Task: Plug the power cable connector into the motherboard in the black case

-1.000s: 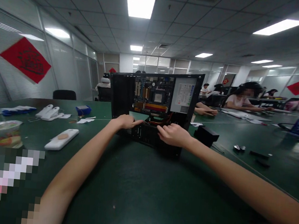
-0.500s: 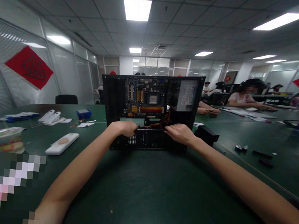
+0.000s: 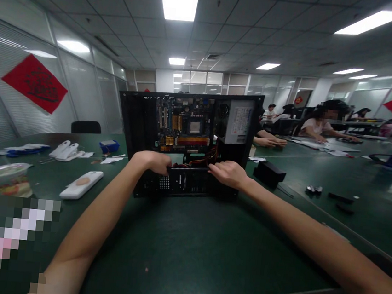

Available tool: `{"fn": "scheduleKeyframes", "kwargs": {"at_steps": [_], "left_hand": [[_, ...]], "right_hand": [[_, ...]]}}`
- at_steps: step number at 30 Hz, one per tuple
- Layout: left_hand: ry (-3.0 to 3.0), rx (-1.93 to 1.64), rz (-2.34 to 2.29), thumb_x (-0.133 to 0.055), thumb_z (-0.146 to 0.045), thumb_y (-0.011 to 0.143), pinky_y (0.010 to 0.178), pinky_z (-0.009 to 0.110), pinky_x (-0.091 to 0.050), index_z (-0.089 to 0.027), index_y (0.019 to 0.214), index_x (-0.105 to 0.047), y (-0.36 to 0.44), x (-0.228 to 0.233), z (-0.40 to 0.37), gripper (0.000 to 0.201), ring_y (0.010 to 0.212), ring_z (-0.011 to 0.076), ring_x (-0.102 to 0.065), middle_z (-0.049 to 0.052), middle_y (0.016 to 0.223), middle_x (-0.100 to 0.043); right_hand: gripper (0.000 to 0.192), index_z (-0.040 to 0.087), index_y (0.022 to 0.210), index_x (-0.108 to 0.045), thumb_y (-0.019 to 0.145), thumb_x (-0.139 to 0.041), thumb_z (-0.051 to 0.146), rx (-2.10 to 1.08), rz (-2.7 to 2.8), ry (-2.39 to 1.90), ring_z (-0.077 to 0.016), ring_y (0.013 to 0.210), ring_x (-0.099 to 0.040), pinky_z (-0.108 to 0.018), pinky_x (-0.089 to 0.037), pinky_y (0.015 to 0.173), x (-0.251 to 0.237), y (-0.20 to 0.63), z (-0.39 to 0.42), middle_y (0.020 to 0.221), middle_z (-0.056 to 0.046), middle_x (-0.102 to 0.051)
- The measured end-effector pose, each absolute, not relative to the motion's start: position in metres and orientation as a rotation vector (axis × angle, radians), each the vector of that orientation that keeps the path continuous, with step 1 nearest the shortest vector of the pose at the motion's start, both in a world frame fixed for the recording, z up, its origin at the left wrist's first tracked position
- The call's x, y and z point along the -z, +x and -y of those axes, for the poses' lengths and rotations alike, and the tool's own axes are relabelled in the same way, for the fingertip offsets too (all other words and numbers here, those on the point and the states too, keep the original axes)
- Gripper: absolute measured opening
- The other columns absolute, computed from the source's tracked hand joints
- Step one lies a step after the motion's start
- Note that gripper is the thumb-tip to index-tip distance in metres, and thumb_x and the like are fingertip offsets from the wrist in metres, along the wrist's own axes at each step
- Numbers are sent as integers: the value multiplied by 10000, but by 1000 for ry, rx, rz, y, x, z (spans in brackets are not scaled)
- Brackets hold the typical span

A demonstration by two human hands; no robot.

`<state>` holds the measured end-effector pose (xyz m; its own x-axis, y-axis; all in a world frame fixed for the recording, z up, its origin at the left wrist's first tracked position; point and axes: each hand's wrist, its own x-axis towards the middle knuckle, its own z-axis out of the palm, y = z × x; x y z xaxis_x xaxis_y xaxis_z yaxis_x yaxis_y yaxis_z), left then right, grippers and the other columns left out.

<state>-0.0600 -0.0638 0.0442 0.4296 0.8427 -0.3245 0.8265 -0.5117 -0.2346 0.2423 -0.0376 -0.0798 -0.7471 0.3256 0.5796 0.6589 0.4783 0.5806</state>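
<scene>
Two bare hands grip the near rim of an open computer case (image 3: 142, 128), which stands on the green table (image 3: 186, 248) straight ahead with its open side facing the camera. The left hand (image 3: 153, 161) is curled shut over the case's lower front edge towards its left end, fingers hooked inward out of sight. The right hand (image 3: 227, 173) is closed on the same edge further to the case's right, fingers (image 3: 215, 166) bent over the rim beside the red and orange cables (image 3: 209, 156). Inside the case, a motherboard (image 3: 184, 129) sits on the back wall, and a silver power supply (image 3: 239, 122) fills the upper right corner. Below the hands, the case's perforated black panel (image 3: 178, 182) faces the viewer. Left of the case lie a white oblong device (image 3: 81, 184), a lidded bowl (image 3: 6, 175), a blue box (image 3: 109, 146) and white and blue gloves (image 3: 66, 149). Just right of the case sits a small black box (image 3: 270, 172), and beyond it some small dark parts (image 3: 342, 197). Behind the case on its right, another person's hands (image 3: 269, 140) rest on the table, and a seated person (image 3: 317, 126) works further back. A red paper ornament (image 3: 34, 83) hangs on the wall far left of the case
</scene>
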Motion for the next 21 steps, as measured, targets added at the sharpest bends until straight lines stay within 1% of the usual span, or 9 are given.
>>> {"fn": "scheduleKeyframes", "kwargs": {"at_steps": [3, 8, 11, 14, 17, 21], "left_hand": [[-2643, -614, 1501, -606, -374, 871, 719, 307, -509, -154, 1200, -756, -65, -45, 58, 423, 919, 270, -685, 147, 1132, -752], [-2664, -642, 1475, -658, -313, 801, 684, 277, -487, -176, 1083, -790, -70, -44, 51, 340, 825, 228, -670, 98, 1002, -772], [-2720, -634, 1476, -658, -362, 818, 715, 281, -494, -178, 1048, -798, -76, -42, 43, 326, 818, 225, -665, 84, 967, -771], [-2760, -596, 1513, -655, -398, 834, 782, 296, -507, -174, 1054, -800, -84, -39, 32, 346, 855, 240, -673, 93, 996, -770], [-2729, -531, 1588, -647, -406, 849, 834, 303, -514, -178, 1135, -777, -92, -35, 23, 388, 924, 254, -683, 107, 1091, -761], [-2711, -550, 1629, -610, -419, 888, 844, 303, -517, -162, 1206, -745, -97, -32, 20, 430, 960, 257, -688, 117, 1154, -749]], "right_hand": [[382, 151, 989, -713, 1092, -394, 333, 1141, 2333, -824, -139, 606, -563, -320, -267, 600, 80, 239, 34, 722, -56, -697], [381, 155, 988, -719, 1090, -397, 332, 1144, 2312, -782, -140, 604, -561, -321, -275, 604, 83, 241, 29, 712, -49, -698], [389, 163, 999, -721, 1090, -389, 343, 1129, 2324, -805, -142, 611, -558, -323, -282, 610, 83, 241, 22, 727, -49, -708], [399, 166, 973, -722, 1088, -385, 347, 1115, 2335, -837, -145, 617, -550, -324, -280, 614, 82, 235, 10, 737, -56, -708], [384, 164, 955, -722, 1080, -400, 330, 1098, 2347, -863, -148, 616, -539, -320, -270, 609, 80, 226, -5, 733, -62, -700], [355, 159, 985, -722, 1074, -420, 323, 1088, 2347, -887, -154, 626, -549, -313, -272, 614, 82, 220, -17, 753, -65, -712]]}}
